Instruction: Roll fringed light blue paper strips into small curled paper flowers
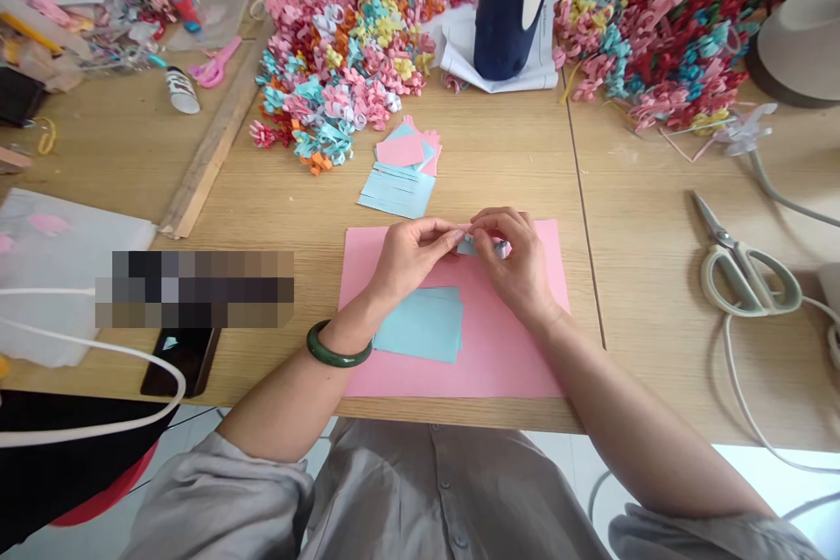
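Note:
Over a large pink paper sheet (512, 341), both hands pinch a small light-blue paper strip (466, 246). My left hand (415, 252), with a dark green bangle on its wrist, holds the strip's left side between thumb and fingers. At the other side my right hand (514, 261) is closed on it, its fingertips partly hiding the paper; a small whitish-blue bit shows beside the thumb. Light-blue paper pieces (420, 324) lie stacked on the pink sheet below my left hand. Farther back are slit blue paper (397, 191) and small pink cards (402, 150).
Curled paper flowers pile up at the back left (354, 52) and back right (656, 26), with a dark blue bottle (514, 9) between. Scissors (745, 267) and white cables lie right. A wooden strip (216, 136), phone (184, 359) and pink scissors (215, 64) are left.

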The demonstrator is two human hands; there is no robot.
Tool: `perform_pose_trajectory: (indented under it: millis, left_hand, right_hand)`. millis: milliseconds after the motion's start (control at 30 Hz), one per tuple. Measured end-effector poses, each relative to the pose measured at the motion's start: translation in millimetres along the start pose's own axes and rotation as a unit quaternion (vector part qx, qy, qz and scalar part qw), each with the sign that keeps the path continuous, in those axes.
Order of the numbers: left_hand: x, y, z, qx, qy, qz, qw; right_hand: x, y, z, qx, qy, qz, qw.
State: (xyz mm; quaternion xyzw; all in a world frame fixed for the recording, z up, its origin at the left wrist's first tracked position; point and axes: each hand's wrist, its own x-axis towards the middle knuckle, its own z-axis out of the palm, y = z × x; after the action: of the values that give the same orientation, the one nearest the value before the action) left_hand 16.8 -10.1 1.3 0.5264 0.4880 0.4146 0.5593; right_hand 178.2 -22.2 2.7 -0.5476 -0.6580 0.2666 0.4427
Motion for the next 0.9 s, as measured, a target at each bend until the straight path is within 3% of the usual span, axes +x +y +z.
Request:
perform_pose_trajectory:
  millis: [667, 900]
  left_hand:
    - [0.4, 2.8, -1.8, 0.041, 0.006, 0.031, 0.999]
    - [3.0, 2.0, -1.1, -0.06, 0.048, -0.013, 0.997]
  right_hand:
    - [0.5, -1.3, -3.0, -0.024, 0.004, 0.027, 0.999]
    - [8.3, -0.3, -13.0, 0.047, -0.039, 0.092, 0.994]
